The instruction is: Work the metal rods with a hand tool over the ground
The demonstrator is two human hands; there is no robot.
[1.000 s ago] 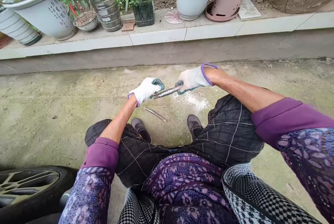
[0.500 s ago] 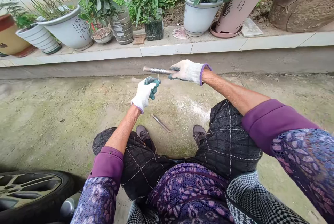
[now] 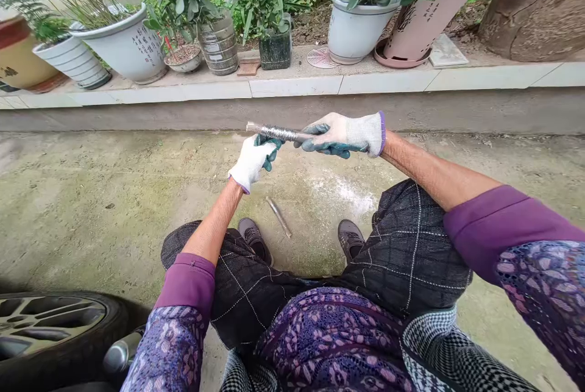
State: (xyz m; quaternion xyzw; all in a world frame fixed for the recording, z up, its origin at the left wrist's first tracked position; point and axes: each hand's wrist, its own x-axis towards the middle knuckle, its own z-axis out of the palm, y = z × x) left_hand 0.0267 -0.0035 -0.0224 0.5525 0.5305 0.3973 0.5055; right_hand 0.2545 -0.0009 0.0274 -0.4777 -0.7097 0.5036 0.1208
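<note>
A thin metal rod [image 3: 303, 136] lies nearly level in front of me, with silvery wire [image 3: 280, 133] wound in a tight coil around its middle. My right hand [image 3: 340, 131], in a white glove with dark green coating, grips the right end between thumb and stretched fingers. My left hand [image 3: 254, 157], gloved alike, is closed just under the coil, its fingertips against the wound part; the strand end in them is mostly hidden. The rod's bare left end sticks out past the left hand. On the ground between my shoes rests another metal rod [image 3: 278, 216].
A low tiled ledge [image 3: 297, 86] with several potted plants, including a white pot [image 3: 361, 32], runs across the back. White powder [image 3: 351, 194] is scattered on the concrete ground. At the lower left stands a car wheel [image 3: 50, 331].
My right hand has rolled over, its fingers now stretched under the rod. The rod has tilted and its coil has come down to my left fingers; the strand seen between them no longer shows.
</note>
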